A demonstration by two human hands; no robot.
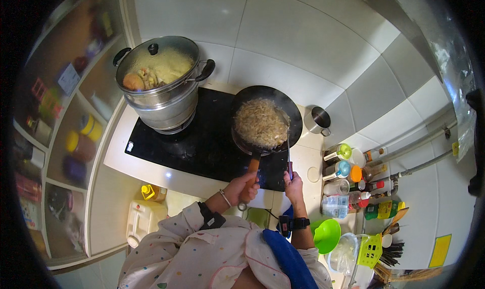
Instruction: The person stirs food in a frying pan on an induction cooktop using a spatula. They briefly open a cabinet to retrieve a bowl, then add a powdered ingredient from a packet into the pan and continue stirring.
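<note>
My left hand (244,189) is closed around the wooden handle (253,171) of a dark wok (294,115) on the black glass cooktop (212,115). In the wok lies a heap of pale brown shredded food (257,122), glistening and wet at its lower edge. My right hand (293,190) grips the handle of a metal spatula or ladle (288,145). The tool's head rests at the right side of the food and is partly hidden in it.
A steamer pot (163,103) with a fogged glass lid stands on the left burner. Right of the wok is a steel cup (317,120). Seasoning jars (343,168), a green bowl (326,236) and a chopstick holder (369,251) line the right counter. A plastic jerrycan (146,219) stands below left.
</note>
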